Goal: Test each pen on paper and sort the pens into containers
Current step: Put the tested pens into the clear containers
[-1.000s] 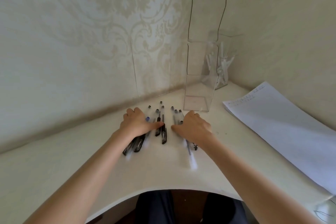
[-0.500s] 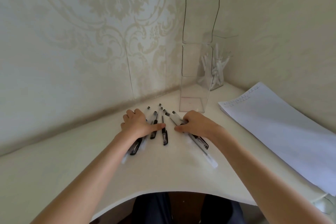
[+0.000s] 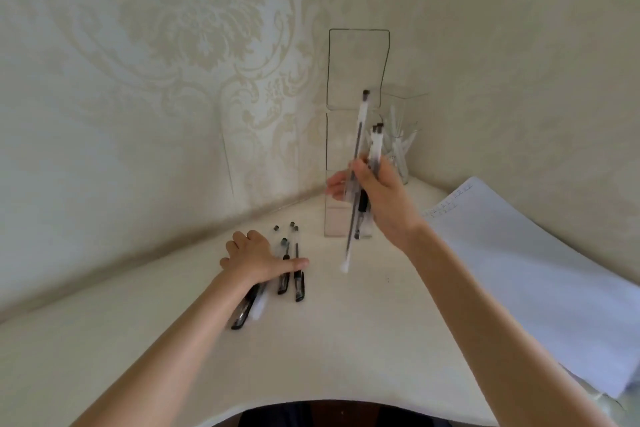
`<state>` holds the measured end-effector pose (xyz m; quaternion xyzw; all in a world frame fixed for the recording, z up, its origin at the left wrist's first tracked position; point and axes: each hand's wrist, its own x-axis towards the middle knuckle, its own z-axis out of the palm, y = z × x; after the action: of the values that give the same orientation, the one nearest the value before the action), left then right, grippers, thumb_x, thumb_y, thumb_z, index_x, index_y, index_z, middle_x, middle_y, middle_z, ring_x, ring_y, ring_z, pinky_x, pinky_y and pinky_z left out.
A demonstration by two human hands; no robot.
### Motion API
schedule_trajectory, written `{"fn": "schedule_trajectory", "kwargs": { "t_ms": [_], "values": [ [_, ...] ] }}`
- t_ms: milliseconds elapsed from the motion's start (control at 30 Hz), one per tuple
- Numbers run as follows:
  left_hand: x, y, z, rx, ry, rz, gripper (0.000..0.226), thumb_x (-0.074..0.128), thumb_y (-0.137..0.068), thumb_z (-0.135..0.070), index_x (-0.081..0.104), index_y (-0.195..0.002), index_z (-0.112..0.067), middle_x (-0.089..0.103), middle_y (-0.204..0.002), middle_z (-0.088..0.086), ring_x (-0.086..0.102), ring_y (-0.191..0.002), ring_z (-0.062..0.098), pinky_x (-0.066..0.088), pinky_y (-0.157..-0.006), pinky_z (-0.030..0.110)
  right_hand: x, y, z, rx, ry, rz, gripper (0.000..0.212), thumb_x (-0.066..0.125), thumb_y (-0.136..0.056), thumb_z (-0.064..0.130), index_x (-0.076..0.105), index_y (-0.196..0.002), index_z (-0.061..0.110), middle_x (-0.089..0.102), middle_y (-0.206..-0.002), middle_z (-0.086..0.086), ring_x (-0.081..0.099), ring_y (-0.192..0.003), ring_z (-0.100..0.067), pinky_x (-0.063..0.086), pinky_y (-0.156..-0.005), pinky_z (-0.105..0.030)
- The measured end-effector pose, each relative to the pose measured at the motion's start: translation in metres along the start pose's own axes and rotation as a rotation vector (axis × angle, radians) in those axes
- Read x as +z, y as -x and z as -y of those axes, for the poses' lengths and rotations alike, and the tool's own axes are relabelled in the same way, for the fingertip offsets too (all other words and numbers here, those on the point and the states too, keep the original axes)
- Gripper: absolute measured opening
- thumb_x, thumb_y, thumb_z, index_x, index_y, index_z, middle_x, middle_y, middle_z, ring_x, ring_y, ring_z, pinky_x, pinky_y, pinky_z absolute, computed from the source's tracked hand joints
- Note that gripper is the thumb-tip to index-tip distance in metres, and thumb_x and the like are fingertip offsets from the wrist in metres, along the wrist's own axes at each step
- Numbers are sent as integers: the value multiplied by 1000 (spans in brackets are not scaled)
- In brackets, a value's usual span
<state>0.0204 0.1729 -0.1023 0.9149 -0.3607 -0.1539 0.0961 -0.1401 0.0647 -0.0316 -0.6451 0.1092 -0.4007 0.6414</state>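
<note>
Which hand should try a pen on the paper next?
Probably the right hand. It already holds a bunch of pens in the air, and the paper lies on its side of the desk. The left hand lies flat on the other pens, farther from the paper.

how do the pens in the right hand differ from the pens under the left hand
The pens in the right hand are lifted off the desk and stand nearly upright; the pens under the left hand lie flat on it. The right hand grips its bunch in closed fingers; the left hand rests open on top of its row. Both sets look like clear-barrelled pens with black parts.
</note>
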Motion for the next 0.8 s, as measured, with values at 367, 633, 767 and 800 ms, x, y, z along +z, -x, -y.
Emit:
{"fn": "schedule_trajectory", "kwargs": {
  "t_ms": [367, 633, 767, 800],
  "values": [
    [-8, -5, 2, 16, 58, 73, 114, 67, -63, -69, 15, -141, -4, 22, -140, 13, 22, -132, 29, 32, -102, 39, -2, -101, 21, -239, 424, -319, 7, 39, -100, 12, 44, -98, 8, 64, -96, -14, 63, -94, -23, 48, -83, -28],
    [-12, -3, 5, 35, 108, 113, 106, 68, -69, -61, 17, -141, -3, 21, -142, 16, 23, -132, 29, 32, -101, 35, -8, -80, 9, -95, 330, -359, 36, 50, -89, -5, 45, -123, 5, 57, -116, -4, 55, -108, -13, 46, -87, -16],
    [-15, 1, -7, 32, 31, 121, 99, 66, -73, -59, 21, -139, 1, 30, -138, 17, 31, -128, 29, 34, -96, 29, 7, -33, 3, -242, 363, -333, 31, 44, -85, -11, 53, -99, 15, 61, -100, 1, 59, -98, -12, 47, -87, -20],
    [-15, 2, -10, 48, 21, 124, 92, 65, -75, -56, 28, -136, 1, 36, -135, 15, 36, -124, 28, 36, -92, 28, 10, -16, -6, -224, 433, -280, 28, 45, -86, -10, 55, -96, 15, 61, -98, 3, 58, -95, -11, 46, -83, -17]
  ]
}}
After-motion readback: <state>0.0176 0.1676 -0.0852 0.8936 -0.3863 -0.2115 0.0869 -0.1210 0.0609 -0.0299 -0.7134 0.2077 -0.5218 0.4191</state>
